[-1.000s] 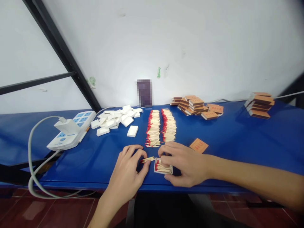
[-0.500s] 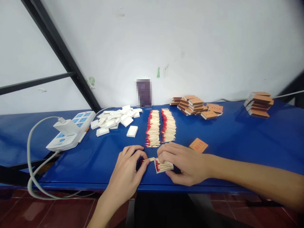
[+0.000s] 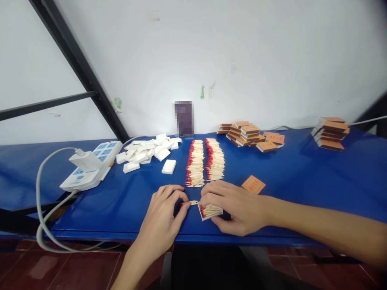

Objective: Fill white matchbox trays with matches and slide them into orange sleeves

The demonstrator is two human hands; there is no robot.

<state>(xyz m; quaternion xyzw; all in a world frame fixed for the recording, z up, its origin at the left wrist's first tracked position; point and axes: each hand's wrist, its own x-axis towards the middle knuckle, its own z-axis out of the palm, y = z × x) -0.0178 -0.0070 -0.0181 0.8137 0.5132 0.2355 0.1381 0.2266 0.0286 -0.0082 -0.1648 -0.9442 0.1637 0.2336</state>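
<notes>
My left hand (image 3: 165, 211) pinches a few red-tipped matches (image 3: 189, 203) near the front edge of the blue table (image 3: 302, 181). My right hand (image 3: 234, 205) grips a small white tray (image 3: 210, 211) holding matches, tilted up on its edge. The two hands almost touch. Just behind them lie two long rows of red-tipped matches (image 3: 205, 163). A single orange matchbox sleeve (image 3: 253, 184) lies flat right of my right hand.
A heap of white inner trays (image 3: 148, 151) sits at back left, one tray (image 3: 168, 166) apart. Orange matchboxes are stacked at back centre (image 3: 250, 136) and far right (image 3: 331, 133). A white power strip (image 3: 90, 165) with cable lies left. Black metal bars cross the wall.
My right hand has tipped the tray of matches up from flat onto its edge. My left hand has stayed put, still pinching the matches.
</notes>
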